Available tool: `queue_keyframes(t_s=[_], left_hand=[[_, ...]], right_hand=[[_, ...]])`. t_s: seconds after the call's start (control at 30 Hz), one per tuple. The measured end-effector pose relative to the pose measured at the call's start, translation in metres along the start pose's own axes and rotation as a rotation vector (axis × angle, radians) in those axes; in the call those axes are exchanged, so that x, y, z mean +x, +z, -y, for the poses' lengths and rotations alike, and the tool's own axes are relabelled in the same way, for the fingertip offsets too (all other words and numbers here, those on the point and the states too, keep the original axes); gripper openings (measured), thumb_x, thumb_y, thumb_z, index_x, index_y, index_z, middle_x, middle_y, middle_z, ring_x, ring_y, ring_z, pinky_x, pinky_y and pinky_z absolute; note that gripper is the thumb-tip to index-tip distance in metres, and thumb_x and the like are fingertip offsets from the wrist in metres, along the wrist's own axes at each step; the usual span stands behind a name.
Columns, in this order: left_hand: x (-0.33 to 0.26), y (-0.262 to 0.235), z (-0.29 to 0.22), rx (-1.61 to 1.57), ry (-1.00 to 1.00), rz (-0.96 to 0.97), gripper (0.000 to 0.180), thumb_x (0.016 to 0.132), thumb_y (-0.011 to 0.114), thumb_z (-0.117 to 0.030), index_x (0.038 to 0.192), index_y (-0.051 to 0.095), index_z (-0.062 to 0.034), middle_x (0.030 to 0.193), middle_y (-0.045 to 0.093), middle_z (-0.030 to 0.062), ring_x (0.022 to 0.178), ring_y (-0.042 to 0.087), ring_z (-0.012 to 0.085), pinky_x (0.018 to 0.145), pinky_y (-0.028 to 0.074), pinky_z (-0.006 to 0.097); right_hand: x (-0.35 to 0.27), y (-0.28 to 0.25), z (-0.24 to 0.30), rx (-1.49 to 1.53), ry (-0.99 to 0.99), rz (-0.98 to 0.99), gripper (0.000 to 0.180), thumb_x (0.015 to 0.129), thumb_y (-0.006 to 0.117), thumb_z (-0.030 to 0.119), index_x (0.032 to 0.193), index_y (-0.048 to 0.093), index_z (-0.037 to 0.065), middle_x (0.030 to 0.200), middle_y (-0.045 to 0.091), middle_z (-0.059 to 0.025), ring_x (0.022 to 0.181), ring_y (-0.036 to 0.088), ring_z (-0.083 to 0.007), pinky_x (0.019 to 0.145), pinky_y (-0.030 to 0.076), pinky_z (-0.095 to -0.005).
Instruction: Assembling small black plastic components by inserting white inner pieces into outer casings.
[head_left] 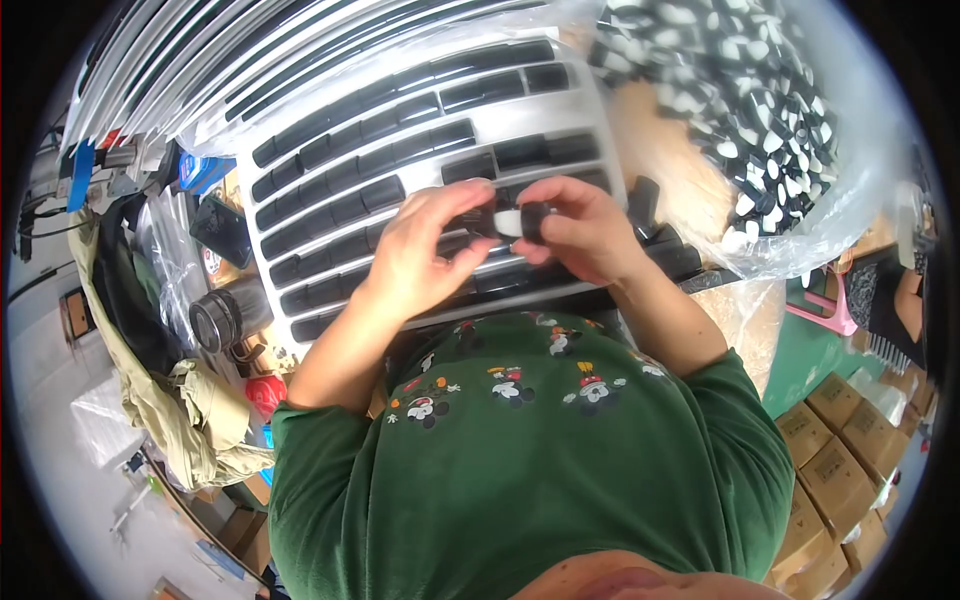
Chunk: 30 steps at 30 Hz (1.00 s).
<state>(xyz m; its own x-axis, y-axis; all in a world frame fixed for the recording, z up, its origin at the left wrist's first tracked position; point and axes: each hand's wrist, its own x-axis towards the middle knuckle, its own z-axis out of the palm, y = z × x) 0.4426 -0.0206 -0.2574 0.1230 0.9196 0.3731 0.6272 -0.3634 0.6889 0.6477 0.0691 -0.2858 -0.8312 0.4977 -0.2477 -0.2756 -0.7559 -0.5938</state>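
My left hand [415,255] and my right hand [597,238] meet over a white tray [520,112] lined with rows of glossy black pieces. Between the left fingertips is a small black piece [480,220], partly covered by the fingers. Pinched in the right fingers is a black-and-white piece [533,222], its white end pointing at the black piece. The two parts are close together; I cannot tell whether they touch. More loose black pieces [643,203] lie at the tray's right edge, beside my right wrist.
A clear plastic bag [790,250] of small black-and-white parts [765,140] stands at the far right. Stacked trays [200,75] fill the far left. A phone [222,232] and a dark-lidded jar [215,320] sit left of the tray. Cardboard boxes [835,480] stand lower right.
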Motion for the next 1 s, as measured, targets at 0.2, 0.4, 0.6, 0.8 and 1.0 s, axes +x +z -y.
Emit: queue_keyframes(t_s=[0.2, 0.4, 0.6, 0.8, 1.0], left_hand=[[0.001, 0.007, -0.014, 0.044, 0.112, -0.008, 0.066, 0.071, 0.077, -0.005, 0.124, 0.039, -0.0002, 0.107, 0.065, 0.0180, 0.099, 0.063, 0.0267, 0.085, 0.048, 0.033], [0.009, 0.016, -0.028, -0.073, 0.059, -0.001, 0.066, 0.071, 0.078, -0.007, 0.125, 0.039, 0.0006, 0.107, 0.066, 0.0161, 0.100, 0.063, 0.0242, 0.085, 0.047, 0.032], [0.025, 0.031, -0.031, -0.193, -0.009, 0.036, 0.063, 0.068, 0.080, -0.008, 0.121, 0.047, -0.0028, 0.109, 0.066, 0.0100, 0.098, 0.063, 0.0237, 0.085, 0.049, 0.032], [0.061, 0.041, -0.031, -0.198, 0.236, 0.001, 0.047, 0.062, 0.080, -0.003, 0.105, 0.061, -0.0076, 0.104, 0.065, 0.0062, 0.089, 0.063, 0.0227, 0.076, 0.051, 0.031], [0.072, 0.050, -0.034, -0.172, 0.266, 0.002, 0.051, 0.060, 0.077, 0.002, 0.106, 0.061, -0.0071, 0.105, 0.064, 0.0060, 0.088, 0.061, 0.0253, 0.074, 0.051, 0.033]], right_hand=[[-0.006, 0.001, -0.008, -0.220, -0.104, 0.010, 0.038, 0.084, 0.064, 0.005, 0.119, 0.049, 0.001, 0.106, 0.058, -0.0106, 0.087, 0.063, -0.0170, 0.066, 0.054, -0.0268], [-0.013, 0.007, -0.007, -0.084, 0.000, 0.063, 0.048, 0.086, 0.062, 0.028, 0.125, 0.047, 0.003, 0.119, 0.054, -0.0076, 0.104, 0.056, -0.0160, 0.086, 0.049, -0.0326], [-0.017, 0.004, -0.005, -0.035, -0.182, 0.145, 0.060, 0.084, 0.063, 0.030, 0.131, 0.040, 0.000, 0.115, 0.055, -0.0139, 0.101, 0.058, -0.0220, 0.088, 0.047, -0.0369], [-0.031, 0.001, 0.012, 0.019, -0.253, 0.077, 0.066, 0.084, 0.060, 0.031, 0.136, 0.033, 0.001, 0.116, 0.054, -0.0147, 0.103, 0.056, -0.0244, 0.089, 0.046, -0.0369], [-0.039, 0.001, 0.029, 0.072, -0.269, 0.092, 0.068, 0.083, 0.063, 0.034, 0.132, 0.036, -0.006, 0.119, 0.053, -0.0153, 0.105, 0.056, -0.0257, 0.090, 0.045, -0.0373]])
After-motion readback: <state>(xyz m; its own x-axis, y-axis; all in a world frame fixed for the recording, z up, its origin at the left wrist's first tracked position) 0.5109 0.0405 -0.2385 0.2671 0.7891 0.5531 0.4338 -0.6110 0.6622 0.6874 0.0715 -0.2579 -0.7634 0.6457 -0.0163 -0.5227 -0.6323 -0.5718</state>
